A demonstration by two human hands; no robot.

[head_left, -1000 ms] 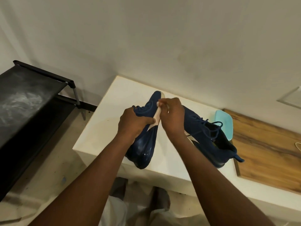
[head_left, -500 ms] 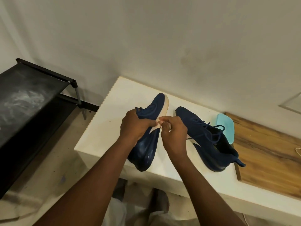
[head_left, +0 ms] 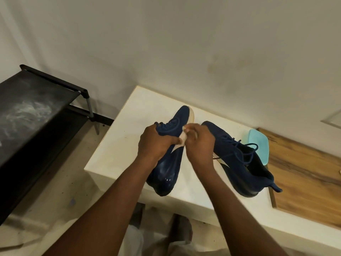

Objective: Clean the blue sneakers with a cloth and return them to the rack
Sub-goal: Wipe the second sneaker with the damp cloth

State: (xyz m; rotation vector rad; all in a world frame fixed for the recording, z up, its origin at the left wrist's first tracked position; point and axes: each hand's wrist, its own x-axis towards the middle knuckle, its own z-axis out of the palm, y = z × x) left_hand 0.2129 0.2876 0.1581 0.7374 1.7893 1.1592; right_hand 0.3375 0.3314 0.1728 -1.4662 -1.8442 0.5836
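Just over the near edge of the white table (head_left: 114, 154), the left hand (head_left: 155, 143) grips one blue sneaker (head_left: 167, 174) around its laced middle. The fingers curl over the upper and the thumb lies on the sole side. The shoe is held tilted, toe pointing away toward the wall and heel nearest the camera. Its upper is a dark navy knit with matching laces. The sole is pale cream along the toe edge and turns into a smooth, glossy navy shell at the heel, where small highlights shine. The right hand (head_left: 200, 143) is curled into a loose fist against the sole's edge, pinching a small pale cloth (head_left: 184, 128). Only a scrap of it shows at the fingertips; the rest is buried in the fist, and it blends with the cream sole, so its outline is hard to make out. The second sneaker (head_left: 238, 157) rests on the table just to the right, toe away, laces loose, its heel tab reaching the edge of a wooden board (head_left: 304, 172) with streaky grain. A turquoise plastic dish (head_left: 258, 145) with rounded corners lies behind it, partly hidden by the shoe. At the left stands a black rack (head_left: 36, 111), its top shelf smeared with whitish dust and its lower part cut off by the frame.
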